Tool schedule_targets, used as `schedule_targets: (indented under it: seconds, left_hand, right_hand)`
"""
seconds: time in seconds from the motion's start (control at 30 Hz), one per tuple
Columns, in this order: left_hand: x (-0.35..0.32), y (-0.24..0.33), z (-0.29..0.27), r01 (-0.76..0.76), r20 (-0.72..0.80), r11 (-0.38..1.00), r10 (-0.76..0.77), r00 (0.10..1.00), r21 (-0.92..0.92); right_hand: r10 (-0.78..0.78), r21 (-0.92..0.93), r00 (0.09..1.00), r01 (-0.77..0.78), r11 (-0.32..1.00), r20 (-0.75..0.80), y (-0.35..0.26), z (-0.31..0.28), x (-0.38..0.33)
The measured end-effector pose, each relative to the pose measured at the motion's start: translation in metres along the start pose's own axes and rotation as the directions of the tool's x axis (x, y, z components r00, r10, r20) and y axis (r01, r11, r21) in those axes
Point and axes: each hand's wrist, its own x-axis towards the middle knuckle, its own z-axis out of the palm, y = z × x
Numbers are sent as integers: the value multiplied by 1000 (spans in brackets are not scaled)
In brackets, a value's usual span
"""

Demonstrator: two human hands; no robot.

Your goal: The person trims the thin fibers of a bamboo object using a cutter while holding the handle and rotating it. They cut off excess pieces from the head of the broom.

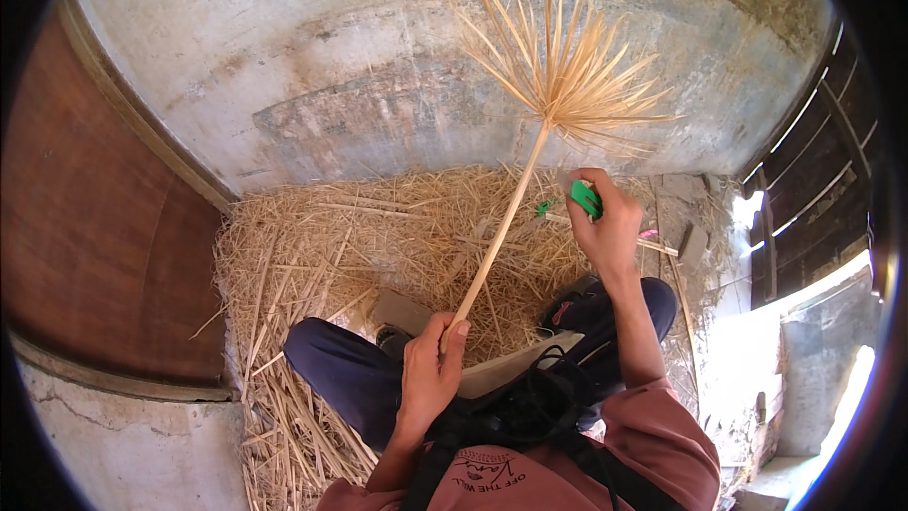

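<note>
**Upright, a split cane fans out over a straw floor**

Here the left hand (430,374) is closed round the lower end of a long pale cane (498,232), its top split into a fan of thin yellow splints (566,66) before the grey plaster wall (378,57). The right hand (605,222), raised beside the stem, pinches a small green tool (585,198). Loose golden straw (359,237) carpets the ground below.

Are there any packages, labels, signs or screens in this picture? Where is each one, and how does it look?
No packages, signs or screens are in view.
Print on the shirt: at the lower edge, on the person's chest; small dark lettering in an oval on reddish-brown cloth.
</note>
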Motion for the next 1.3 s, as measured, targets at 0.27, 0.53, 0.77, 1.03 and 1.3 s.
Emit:
schedule_targets:
  seconds: [0.27,0.53,0.77,1.03,1.3]
  left_hand:
    - [-1,9,0,10,23,999,-11,1000,43]
    - [-3,14,-2,9,49,999,-11,999,52]
    - [-3,8,-1,13,13,999,-14,1000,46]
    - [6,-25,-14,51,-169,994,-35,985,94]
    - [16,-26,-24,165,-70,942,-193,979,-291]
  right_hand:
    - [-74,46,984,82,996,-162,-18,-4,8]
    - [-105,36,959,119,992,-264,14,-4,20]
    - [44,94,972,-23,995,-230,11,-24,16]
    - [167,-20,985,-167,986,38,24,-61,10]
    - [251,-18,963,-250,968,96,25,-69,-2]
